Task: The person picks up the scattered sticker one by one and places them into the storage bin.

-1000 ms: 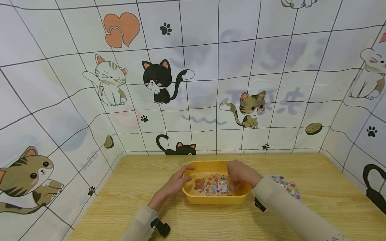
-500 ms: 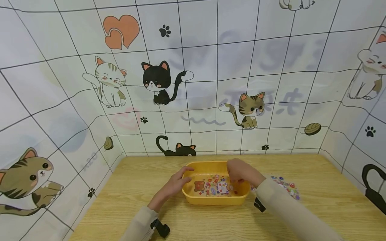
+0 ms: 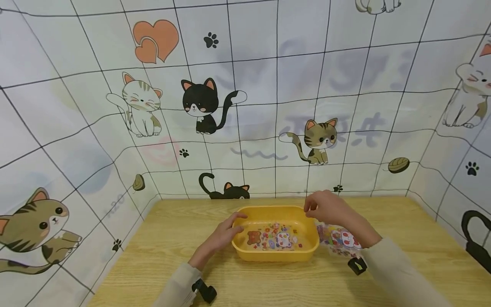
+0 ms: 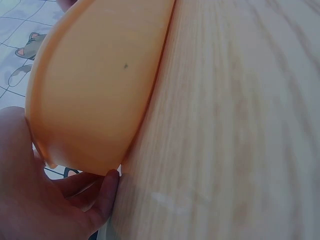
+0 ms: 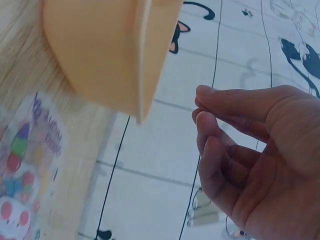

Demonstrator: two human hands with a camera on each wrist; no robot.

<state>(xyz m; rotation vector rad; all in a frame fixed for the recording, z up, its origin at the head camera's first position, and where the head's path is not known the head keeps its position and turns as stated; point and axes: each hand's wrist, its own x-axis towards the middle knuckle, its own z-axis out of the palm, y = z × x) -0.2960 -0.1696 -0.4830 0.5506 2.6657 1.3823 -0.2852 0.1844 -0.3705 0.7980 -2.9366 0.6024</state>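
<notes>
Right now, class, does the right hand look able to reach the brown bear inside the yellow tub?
Probably yes: nothing covers the brown bear, the yellow tub is open on top, and the right hand is near its right end; the left hand holds the opposite end.

Yellow tub (image 3: 275, 256), printed sheet (image 3: 340, 240) on wood-grain table (image 3: 153, 264)

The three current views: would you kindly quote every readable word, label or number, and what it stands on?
No text reads clearly.
Purple lettering on the patterned sheet beside the yellow tub: too blurred to read.
Grey marks like characters on the wall covering, right and lower left: too faint to read.
</notes>
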